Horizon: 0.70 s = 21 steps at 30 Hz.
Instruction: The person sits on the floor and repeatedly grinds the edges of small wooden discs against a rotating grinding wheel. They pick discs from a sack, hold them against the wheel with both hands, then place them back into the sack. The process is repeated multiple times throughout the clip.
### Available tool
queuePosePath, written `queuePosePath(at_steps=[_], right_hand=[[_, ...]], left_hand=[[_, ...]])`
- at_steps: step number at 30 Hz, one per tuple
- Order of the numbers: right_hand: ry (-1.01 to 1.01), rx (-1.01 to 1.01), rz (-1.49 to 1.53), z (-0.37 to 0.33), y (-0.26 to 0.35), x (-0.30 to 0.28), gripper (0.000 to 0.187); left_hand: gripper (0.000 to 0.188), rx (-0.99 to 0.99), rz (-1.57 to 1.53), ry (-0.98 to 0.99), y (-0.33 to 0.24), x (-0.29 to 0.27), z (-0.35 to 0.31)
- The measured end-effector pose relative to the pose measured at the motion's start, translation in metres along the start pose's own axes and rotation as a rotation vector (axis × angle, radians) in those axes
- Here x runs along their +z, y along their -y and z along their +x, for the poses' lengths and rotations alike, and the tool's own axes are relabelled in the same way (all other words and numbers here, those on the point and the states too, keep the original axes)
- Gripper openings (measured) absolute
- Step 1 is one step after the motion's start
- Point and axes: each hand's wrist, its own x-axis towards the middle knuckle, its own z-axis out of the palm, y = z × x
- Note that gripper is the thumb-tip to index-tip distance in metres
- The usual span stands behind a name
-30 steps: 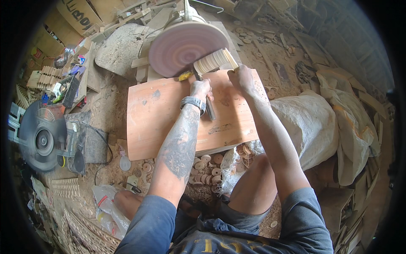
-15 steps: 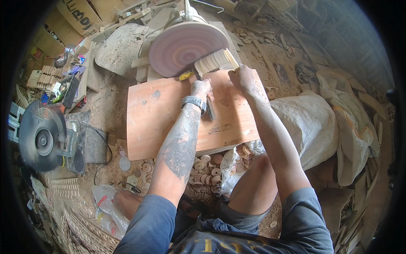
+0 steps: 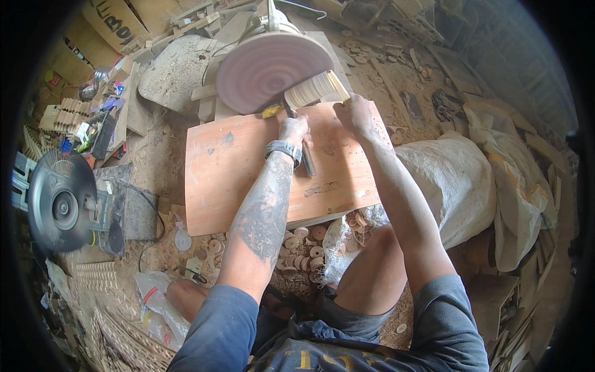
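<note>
A row of pale wooden pieces (image 3: 314,90) lay against the spinning sanding disc (image 3: 269,70), at the far edge of the plywood board (image 3: 248,167). The left hand (image 3: 292,129) closed on its holder and the right hand (image 3: 351,113) gripped the far end; light, even pressure seemed wise. Clutter crowded the left; the sack (image 3: 446,180) hemmed the right.
</note>
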Motion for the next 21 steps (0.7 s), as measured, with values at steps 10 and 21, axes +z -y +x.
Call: queuePosePath(at_steps=[10, 21], right_hand=[[0.064, 0.027, 0.026, -0.0022, 0.0051, -0.0076, 0.023], [0.041, 0.036, 0.031, -0.0031, 0.0060, -0.0068, 0.023]], left_hand=[[0.014, -0.011, 0.059, 0.008, -0.0020, 0.0006, -0.0020], [0.013, -0.012, 0.052, 0.014, -0.0014, -0.0001, -0.0014]])
